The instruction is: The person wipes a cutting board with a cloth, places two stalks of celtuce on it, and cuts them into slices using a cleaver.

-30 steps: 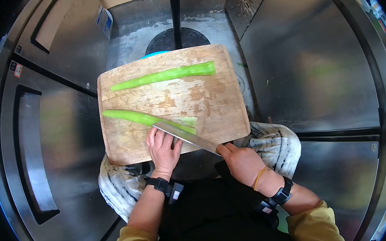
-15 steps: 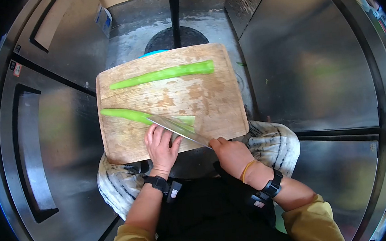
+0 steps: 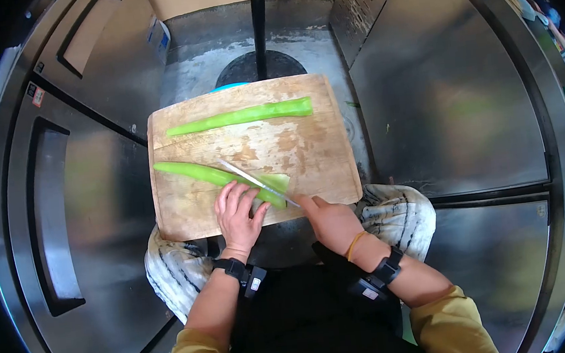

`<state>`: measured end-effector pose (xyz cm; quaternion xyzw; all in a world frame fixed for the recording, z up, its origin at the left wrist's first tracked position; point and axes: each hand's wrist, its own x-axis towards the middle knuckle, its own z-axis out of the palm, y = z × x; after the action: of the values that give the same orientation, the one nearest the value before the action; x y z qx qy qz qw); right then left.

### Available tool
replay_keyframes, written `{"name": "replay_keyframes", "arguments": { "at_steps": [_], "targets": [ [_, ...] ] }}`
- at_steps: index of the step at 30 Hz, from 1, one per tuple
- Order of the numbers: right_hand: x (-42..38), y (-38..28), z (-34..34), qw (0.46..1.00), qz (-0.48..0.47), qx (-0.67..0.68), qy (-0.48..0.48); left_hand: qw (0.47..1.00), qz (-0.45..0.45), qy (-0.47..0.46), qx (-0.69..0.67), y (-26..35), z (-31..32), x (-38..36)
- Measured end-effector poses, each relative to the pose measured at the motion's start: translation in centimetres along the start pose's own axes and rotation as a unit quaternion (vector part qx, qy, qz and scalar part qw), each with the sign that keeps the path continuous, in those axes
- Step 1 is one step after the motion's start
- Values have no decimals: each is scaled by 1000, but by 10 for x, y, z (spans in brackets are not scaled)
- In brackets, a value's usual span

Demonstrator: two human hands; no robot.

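Observation:
My right hand is wrapped round the handle of a long knife. Its blade slants across the near celtuce stem, which is peeled and bright green. With its fingertips, my left hand presses that stem against the wooden cutting board, just left of the blade. Thin pale green slices lie beside the stem's right end, partly behind the knife. A second peeled celtuce stem rests whole along the far side of the board, touched by neither hand.
The board lies across my knees, over patterned trousers. Steel cabinets stand close on the left and right. Beyond the board a black pole rises from a round base, with a blue edge showing beside it.
The knife has turned from a flatter tilt to nearly edge-on, and its tip has shifted up off the stem. My right hand has moved slightly left. My left hand still holds the stem.

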<state>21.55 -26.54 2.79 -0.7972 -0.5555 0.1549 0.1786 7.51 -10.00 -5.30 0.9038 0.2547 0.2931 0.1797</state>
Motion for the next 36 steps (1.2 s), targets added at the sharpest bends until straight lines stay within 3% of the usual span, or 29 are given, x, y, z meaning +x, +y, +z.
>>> {"name": "replay_keyframes", "arguments": {
  "at_steps": [3,9,36],
  "targets": [
    [-8,-7,-14,999,26,19,32,1000,-2,0,-7,1,0,1],
    [-30,-14,-28,999,18,-26,-36,1000,0,0,2,-1,1,0],
    [-31,-19,-16,996,1,-68,-57,1000,6,0,18,-9,7,-4]
  ]
}}
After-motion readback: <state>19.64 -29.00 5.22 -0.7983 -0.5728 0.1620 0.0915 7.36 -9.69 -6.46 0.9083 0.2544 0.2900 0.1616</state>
